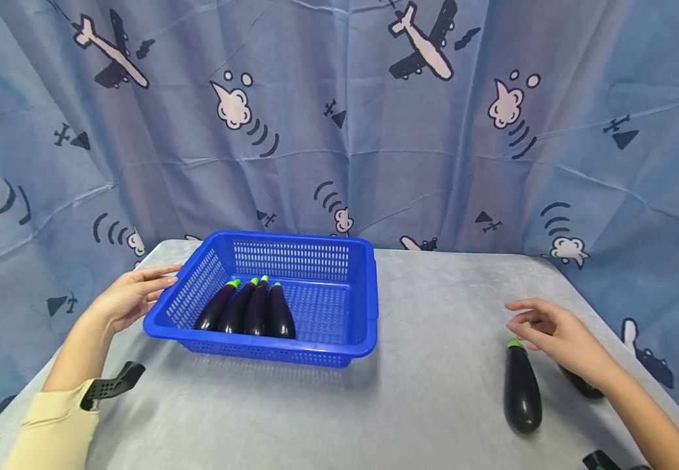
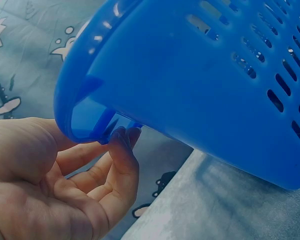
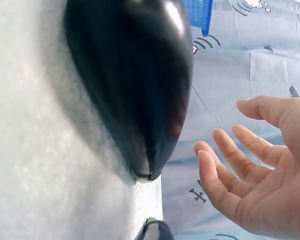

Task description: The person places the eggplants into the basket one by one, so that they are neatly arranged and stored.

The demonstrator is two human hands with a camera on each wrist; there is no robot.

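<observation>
A blue plastic basket (image 1: pixel 363 307) with slotted sides stands on the left part of the table. Several dark purple eggplants (image 1: pixel 257 310) with green tops lie side by side in it. My left hand (image 1: pixel 130 295) holds the basket's left rim; in the left wrist view its curled fingers (image 2: pixel 122 165) touch the rim's underside. Over at the right, my right hand (image 1: pixel 557 336) hovers just above the green top of an eggplant (image 1: pixel 523 391), fingers loosely bent with nothing in them. A second eggplant (image 1: pixel 583 384) is partly hidden beneath the right hand and wrist.
The grey table (image 1: pixel 433 391) stretches between the basket and the loose eggplants. A blue curtain (image 1: pixel 339 130) printed with airplanes hangs behind the table and along both sides. Dark straps are on both wrists.
</observation>
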